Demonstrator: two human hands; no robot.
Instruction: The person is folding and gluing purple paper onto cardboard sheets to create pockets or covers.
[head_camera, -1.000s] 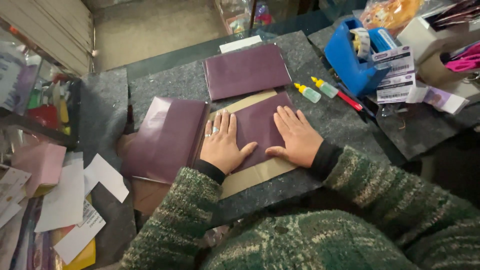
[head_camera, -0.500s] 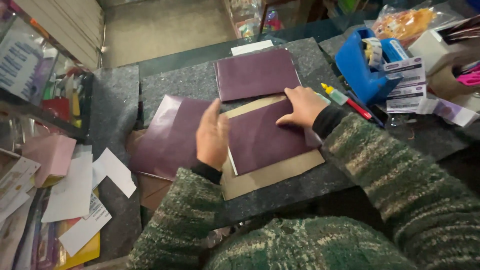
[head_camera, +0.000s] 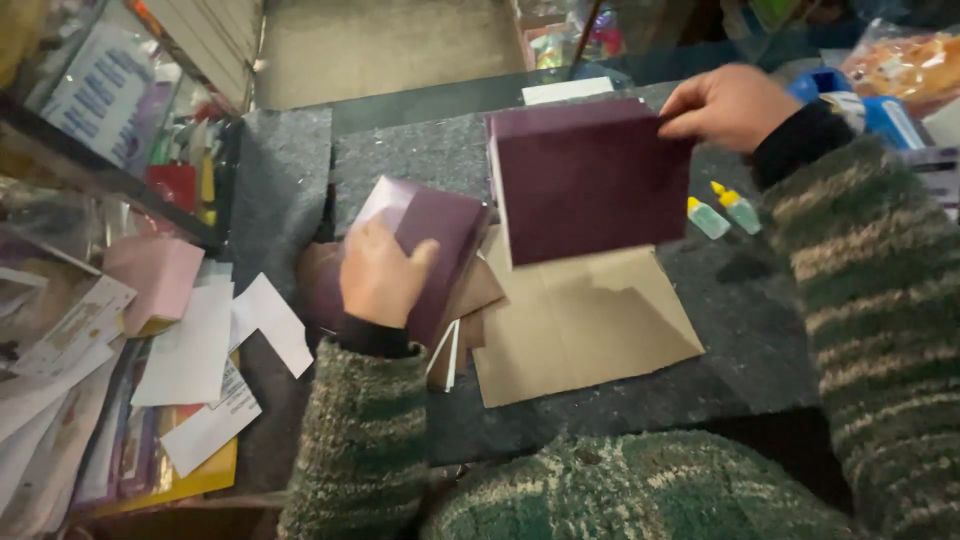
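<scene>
Maroon sheet (head_camera: 590, 180) now lifted off tan card (head_camera: 590, 320), right hand (head_camera: 728, 105) grip pinching it, left hand (head_camera: 380, 272) gripping maroon stack (head_camera: 440, 225).

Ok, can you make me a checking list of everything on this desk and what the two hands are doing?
Surface: dark grey felt mat over a counter.
Job's things: purple sheet lifted off the mat; tan card flat beneath; purple stack tilted up.
Clutter: two small glue bottles; blue tape dispenser; loose white papers.
Hands: right hand pinches the sheet's top corner; left hand grips the stack.
Cables: nothing seen.
Surroundings: glass case on the left.
</scene>
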